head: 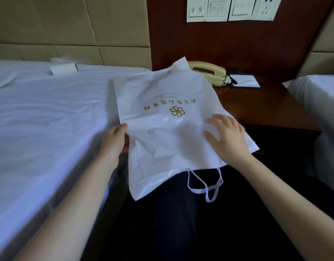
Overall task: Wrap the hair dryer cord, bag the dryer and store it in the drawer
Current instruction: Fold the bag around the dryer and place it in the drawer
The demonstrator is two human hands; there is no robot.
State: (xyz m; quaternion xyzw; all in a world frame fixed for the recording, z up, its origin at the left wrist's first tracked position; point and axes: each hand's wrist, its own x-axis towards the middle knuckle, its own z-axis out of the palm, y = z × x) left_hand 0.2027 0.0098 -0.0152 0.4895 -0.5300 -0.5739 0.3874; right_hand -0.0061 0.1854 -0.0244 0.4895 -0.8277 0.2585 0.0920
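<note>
White, thin and slightly crinkled, the bag (168, 95) lay slanted in front of me, its far end over the edge of the bed (49, 110) and the dark wooden tabletop (256, 102), its near end on my lap in dark trousers (181, 223). It was a flat rectangle with soft folds, a gold pinwheel logo (177, 112) and gold lettering printed on it. A white flat cord loop (205, 187) hung from its near edge. I could not tell whether the dryer was inside.

My left hand (115, 140) pinched the bag's left edge, thumb on top, the fingers tucked underneath out of sight. My right hand (228, 136) rested flat on the bag's right side, fingers spread and straight.

The bed sheet on the left was smooth white cloth with light wrinkles, and a small white roll (63, 68) sat near its head. Behind the bag, partly covered by its far corner, stood a cream telephone (207, 71) with a coiled cord, and just beside it a notepad (245, 81) in a dark holder. White wall switches (232, 8) were set in the red-brown panel above. A second white bed (316, 98) showed at the right edge.
</note>
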